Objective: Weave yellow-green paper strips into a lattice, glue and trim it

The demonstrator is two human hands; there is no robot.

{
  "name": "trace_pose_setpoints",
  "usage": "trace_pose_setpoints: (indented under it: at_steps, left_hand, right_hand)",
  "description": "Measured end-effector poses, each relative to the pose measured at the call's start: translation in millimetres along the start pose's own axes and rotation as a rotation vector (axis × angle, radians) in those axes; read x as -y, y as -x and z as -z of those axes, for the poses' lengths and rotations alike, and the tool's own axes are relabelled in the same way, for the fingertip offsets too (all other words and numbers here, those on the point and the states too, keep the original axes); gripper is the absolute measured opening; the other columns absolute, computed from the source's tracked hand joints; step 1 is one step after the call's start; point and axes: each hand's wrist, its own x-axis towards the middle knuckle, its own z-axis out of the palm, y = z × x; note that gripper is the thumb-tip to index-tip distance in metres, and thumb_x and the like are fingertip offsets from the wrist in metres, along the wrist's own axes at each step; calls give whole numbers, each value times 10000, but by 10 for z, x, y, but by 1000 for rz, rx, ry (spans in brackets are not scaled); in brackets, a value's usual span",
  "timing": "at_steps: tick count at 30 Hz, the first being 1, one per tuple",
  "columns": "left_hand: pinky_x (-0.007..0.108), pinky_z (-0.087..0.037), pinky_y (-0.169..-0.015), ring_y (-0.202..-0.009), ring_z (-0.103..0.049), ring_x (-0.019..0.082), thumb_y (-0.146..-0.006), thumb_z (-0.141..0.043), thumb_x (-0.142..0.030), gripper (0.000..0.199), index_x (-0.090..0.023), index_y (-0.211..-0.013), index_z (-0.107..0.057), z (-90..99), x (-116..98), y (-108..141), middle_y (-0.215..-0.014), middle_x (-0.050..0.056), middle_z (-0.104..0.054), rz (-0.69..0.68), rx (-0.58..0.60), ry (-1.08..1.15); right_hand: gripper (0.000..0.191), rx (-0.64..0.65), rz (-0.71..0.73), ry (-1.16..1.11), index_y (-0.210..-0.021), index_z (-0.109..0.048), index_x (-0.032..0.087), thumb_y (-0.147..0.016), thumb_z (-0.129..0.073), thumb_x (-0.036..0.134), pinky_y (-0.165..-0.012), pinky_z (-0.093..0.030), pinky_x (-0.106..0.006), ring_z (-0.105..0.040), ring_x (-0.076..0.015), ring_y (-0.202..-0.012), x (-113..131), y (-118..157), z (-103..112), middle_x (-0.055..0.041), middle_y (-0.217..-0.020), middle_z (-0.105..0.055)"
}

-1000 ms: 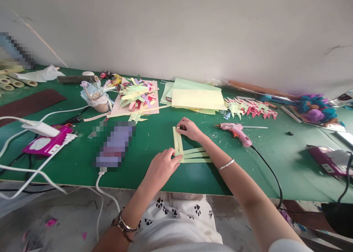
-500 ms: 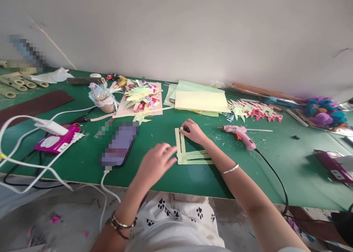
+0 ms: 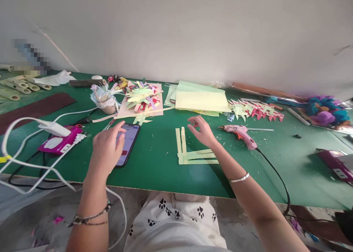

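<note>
Over the left part of a lit phone (image 3: 129, 143) hovers my left hand (image 3: 107, 147), its fingers apart and nothing in them. Right of the middle, my right hand (image 3: 202, 132) is raised above the green table, fingers loosely curved and apart, holding nothing. Just left of it and below lie pale green paper strips (image 3: 184, 145), two upright and two sideways, crossing at their lower left corner. A pink glue gun (image 3: 242, 133) rests to the right of my right hand, with a clear glue stick at its back.
Yellow and green paper sheets (image 3: 200, 99) lie at the back, beside cut strips piled on pink paper (image 3: 157, 110). A woven paper piece (image 3: 259, 110) is at right. A purple power strip (image 3: 62, 141) with white cables sits at left.
My left hand has moved left from beside the strips to the phone. My right hand has lifted off the upper end of the strips and shifted slightly right, its fingers opened.
</note>
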Motion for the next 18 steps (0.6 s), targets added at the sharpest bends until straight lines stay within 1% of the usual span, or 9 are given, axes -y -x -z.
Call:
trace_pose_setpoints:
  at_steps: [1, 2, 4, 6, 8, 10, 12, 15, 18]
  left_hand:
    - [344, -406, -823, -895, -576, 211, -904, -297, -270, 355, -200, -1210, -463, 4, -126, 42, -956, 64, -626, -52, 9, 69]
    - [301, -428, -767, -864, -576, 191, -911, -294, -268, 330, -198, -1159, -500, -7, -262, 91, -933, 59, -617, -108, 36, 135]
    - [263, -437, -698, -798, -575, 161, -921, -302, -259, 296, -207, -1076, -549, -77, -540, 200, -928, 48, -604, -245, 117, 215]
    - [259, -438, -670, -762, -576, 149, -925, -332, -265, 260, -213, -1029, -564, -197, -783, 297, -910, 37, -600, -347, 159, 262]
    - [262, -450, -658, -752, -578, 146, -917, -377, -295, 233, -217, -1072, -532, -335, -955, 358, -957, 41, -583, -400, 234, 285]
    - [274, -469, -662, -808, -581, 167, -883, -457, -344, 315, -223, -1173, -455, -456, -1054, 379, -1053, 60, -548, -374, 302, 271]
    - [295, -484, -681, -898, -569, 207, -842, -526, -363, 432, -219, -1228, -395, -537, -1100, 373, -1072, 76, -530, -334, 333, 235]
    - [318, -491, -713, -953, -544, 236, -815, -575, -327, 499, -208, -1249, -359, -582, -1127, 359, -1017, 74, -537, -305, 365, 213]
    - [316, -493, -704, -941, -544, 234, -828, -560, -306, 461, -214, -1235, -364, -585, -1142, 358, -992, 71, -537, -288, 379, 239]
  right_hand:
    - [201, -11, 9, -6, -993, -514, 205, -856, -435, 328, -722, -444, -311, -519, -155, -767, 36, 55, 55, -55, -944, -526]
    - [189, -10, 21, -8, -987, -516, 208, -854, -438, 317, -730, -444, -313, -522, -157, -776, 72, 119, 108, -52, -938, -534]
    - [190, 38, 51, 3, -1007, -512, 218, -842, -461, 295, -760, -441, -322, -528, -170, -835, 145, 266, 196, -49, -939, -547]
    - [239, 137, 94, 26, -1054, -502, 226, -824, -497, 288, -813, -426, -336, -515, -189, -940, 215, 416, 247, -56, -995, -552]
    - [289, 246, 128, 70, -1090, -492, 239, -811, -526, 304, -875, -390, -363, -488, -203, -1023, 277, 545, 257, -59, -1076, -542]
    - [323, 340, 145, 134, -1106, -487, 252, -799, -551, 332, -914, -348, -392, -464, -212, -1062, 325, 639, 236, -56, -1134, -525]
    - [345, 401, 150, 191, -1106, -485, 255, -787, -573, 354, -926, -317, -404, -455, -216, -1065, 359, 698, 199, -54, -1149, -522]
    - [341, 437, 152, 230, -1087, -487, 239, -783, -586, 355, -927, -290, -401, -461, -211, -1041, 380, 742, 136, -57, -1127, -532]
    - [301, 427, 138, 246, -1057, -487, 226, -794, -578, 340, -930, -265, -400, -475, -198, -1008, 375, 759, 88, -52, -1088, -546]
